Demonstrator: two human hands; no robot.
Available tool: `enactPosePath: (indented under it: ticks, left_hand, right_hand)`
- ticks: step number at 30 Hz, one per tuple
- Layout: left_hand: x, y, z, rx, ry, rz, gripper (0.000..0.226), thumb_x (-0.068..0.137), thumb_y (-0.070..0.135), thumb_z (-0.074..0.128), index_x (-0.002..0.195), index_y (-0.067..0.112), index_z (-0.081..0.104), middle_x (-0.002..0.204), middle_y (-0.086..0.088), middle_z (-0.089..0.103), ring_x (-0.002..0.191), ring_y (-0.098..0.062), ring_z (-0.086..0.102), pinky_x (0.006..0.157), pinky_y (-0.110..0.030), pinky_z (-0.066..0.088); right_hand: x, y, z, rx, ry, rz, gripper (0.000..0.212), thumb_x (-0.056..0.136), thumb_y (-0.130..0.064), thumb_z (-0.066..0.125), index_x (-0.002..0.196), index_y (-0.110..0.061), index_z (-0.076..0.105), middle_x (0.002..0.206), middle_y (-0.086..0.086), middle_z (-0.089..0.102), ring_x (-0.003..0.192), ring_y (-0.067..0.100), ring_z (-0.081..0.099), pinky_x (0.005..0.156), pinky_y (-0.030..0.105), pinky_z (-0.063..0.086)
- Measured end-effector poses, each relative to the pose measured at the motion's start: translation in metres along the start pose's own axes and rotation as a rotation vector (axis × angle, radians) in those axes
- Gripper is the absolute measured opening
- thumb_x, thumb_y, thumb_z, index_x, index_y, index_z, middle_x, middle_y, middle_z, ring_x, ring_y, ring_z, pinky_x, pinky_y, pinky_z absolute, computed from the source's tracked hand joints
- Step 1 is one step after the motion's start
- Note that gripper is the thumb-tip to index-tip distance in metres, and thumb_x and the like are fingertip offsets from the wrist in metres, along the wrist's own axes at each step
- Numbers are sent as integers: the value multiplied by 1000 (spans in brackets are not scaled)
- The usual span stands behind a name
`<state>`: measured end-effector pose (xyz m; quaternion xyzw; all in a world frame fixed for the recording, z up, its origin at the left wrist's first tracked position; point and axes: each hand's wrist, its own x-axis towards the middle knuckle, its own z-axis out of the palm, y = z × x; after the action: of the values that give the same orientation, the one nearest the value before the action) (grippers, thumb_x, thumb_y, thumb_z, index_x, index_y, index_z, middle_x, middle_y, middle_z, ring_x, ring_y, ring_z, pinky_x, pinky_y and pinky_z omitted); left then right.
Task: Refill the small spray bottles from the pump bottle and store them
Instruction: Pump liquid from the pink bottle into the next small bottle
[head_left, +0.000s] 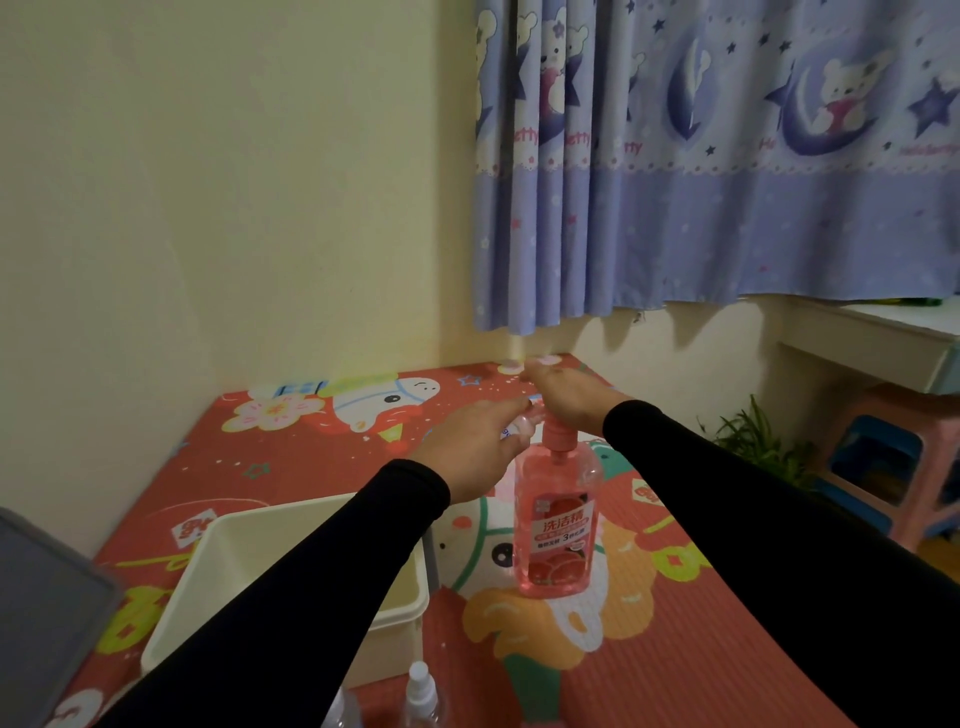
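- Pump bottle (557, 525) stands upright on the bench (727, 649), centre of your view, pink liquid, red-and-white label facing you.
- Your right hand (563, 397) sits palm-down on top of the pump head (557, 434), fingers extended forward and fairly flat, not wrapped round it.
- Your left hand (480, 447) is just left of the pump head, fingers curled round something small and clear beside the nozzle. It's mostly hidden and blurred, so you can't tell from this view exactly what it is.
- Both sleeves are black and run in from the bottom edge.
- Small spray bottle (422, 688), clear with a white sprayer top, stands upright at the bottom edge, near you, well apart from the pump bottle.
- Second clear item sits just left of that spray bottle, cut off by the frame; can't tell what it is.
- Cream plastic bin (249, 551) sits on the bench to the left of the pump bottle, under your left forearm, open top.
- Bench is covered with a red cartoon-print mat.
- Grey lid-like panel (47, 597) pokes in at the far left.
- Blue bear-print curtain (727, 156) hangs behind, pink stool (893, 467) and green plant (758, 441) off to the right.
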<state>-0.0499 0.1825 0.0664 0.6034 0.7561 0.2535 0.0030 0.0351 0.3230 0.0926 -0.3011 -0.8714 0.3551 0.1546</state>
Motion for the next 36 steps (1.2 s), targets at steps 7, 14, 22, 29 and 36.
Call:
enactPosePath:
  ticks: [7,14,22,29,36]
  left_hand:
    - [1,2,-9,-12,20,9,37,100,38,39,135,28,45,132,-2,54,117,-19,48,78,-23,29]
    - [-1,2,-2,-22,-28,15,36,102,34,38,135,22,45,130,-6,54,118,-23,49,96,-36,39]
    - [2,1,-6,-23,43,21,39,100,34,42,138,24,43,135,-4,52,120,-20,47,82,-23,28]
    - [0,0,1,-1,-15,9,39,101,35,40,138,24,41,134,-6,52,121,-24,48,93,-31,37]
    - [2,5,-9,-7,40,18,40,100,34,43,139,25,42,137,-3,52,122,-21,47,83,-23,29]
  right_hand:
    - [2,-4,-6,-15,35,-11,57,102,-43,21,132,-7,53,135,18,54,124,34,50,109,45,37]
    - [4,5,2,-53,6,4,49,103,-38,26,132,-7,51,134,18,54,125,36,50,108,45,39]
    - [6,-2,-7,-8,43,-4,58,101,-47,22,136,-10,50,139,16,52,127,31,49,111,46,35]
    - [2,3,2,-43,78,35,37,103,-11,26,132,4,42,135,30,50,122,42,50,100,46,40]
    - [4,-4,-11,-174,71,-83,55,103,-41,18,140,-11,45,147,16,45,134,29,42,108,37,29]
